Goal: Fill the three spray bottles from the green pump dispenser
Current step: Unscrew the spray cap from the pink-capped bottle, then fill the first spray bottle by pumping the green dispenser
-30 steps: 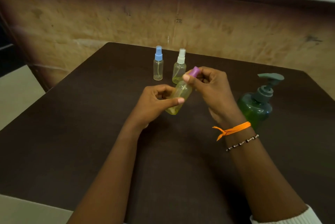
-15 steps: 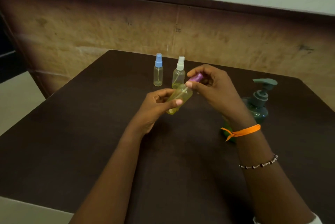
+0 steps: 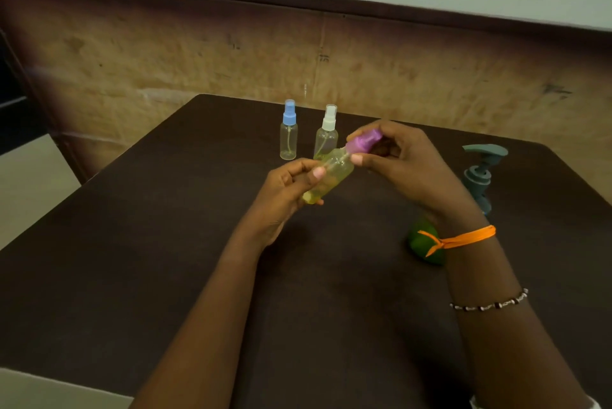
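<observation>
Head view: centre frame, left hand (image 3: 291, 190) wraps the clear plastic body of a tilted spray bottle (image 3: 331, 175) holding yellowish liquid. Right hand (image 3: 404, 163) pinches its purple cap (image 3: 362, 142). Behind, upright on the dark matte surface (image 3: 149, 259): a blue-capped bottle (image 3: 288, 130), nearly clear, and a white-capped bottle (image 3: 327, 132). At right, the green pump dispenser (image 3: 482, 173), partly hidden by the wrist.
</observation>
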`<state>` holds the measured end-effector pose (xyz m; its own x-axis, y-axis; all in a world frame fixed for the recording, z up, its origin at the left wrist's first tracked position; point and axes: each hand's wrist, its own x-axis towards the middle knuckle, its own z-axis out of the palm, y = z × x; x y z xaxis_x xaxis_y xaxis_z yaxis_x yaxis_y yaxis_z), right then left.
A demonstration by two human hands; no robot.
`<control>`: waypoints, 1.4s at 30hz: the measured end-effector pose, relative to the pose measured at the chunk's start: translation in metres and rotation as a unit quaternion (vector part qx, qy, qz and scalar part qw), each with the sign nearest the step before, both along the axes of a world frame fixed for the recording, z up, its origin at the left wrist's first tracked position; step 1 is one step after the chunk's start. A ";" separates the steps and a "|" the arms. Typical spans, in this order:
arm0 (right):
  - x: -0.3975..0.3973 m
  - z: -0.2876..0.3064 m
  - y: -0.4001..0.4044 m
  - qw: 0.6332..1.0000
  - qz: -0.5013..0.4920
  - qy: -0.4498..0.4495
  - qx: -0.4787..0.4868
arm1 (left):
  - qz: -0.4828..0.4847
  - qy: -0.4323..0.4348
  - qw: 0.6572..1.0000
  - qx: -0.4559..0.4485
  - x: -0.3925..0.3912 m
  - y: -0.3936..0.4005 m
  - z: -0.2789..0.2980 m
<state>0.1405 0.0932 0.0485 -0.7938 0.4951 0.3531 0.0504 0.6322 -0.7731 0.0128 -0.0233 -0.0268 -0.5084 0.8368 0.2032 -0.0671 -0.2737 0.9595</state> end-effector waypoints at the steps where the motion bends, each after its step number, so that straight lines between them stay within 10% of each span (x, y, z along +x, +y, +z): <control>1: 0.001 0.001 0.000 1.000 0.013 -0.002 -0.007 | -0.004 -0.002 1.000 -0.002 0.000 0.000 0.000; 31: 0.046 0.043 -0.027 0.941 -0.156 0.191 0.233 | 0.014 -0.038 0.999 -0.002 0.012 0.012 -0.002; 42: 0.119 0.003 0.032 0.910 -0.370 0.173 0.071 | 0.006 -0.118 0.992 0.044 0.041 0.027 0.007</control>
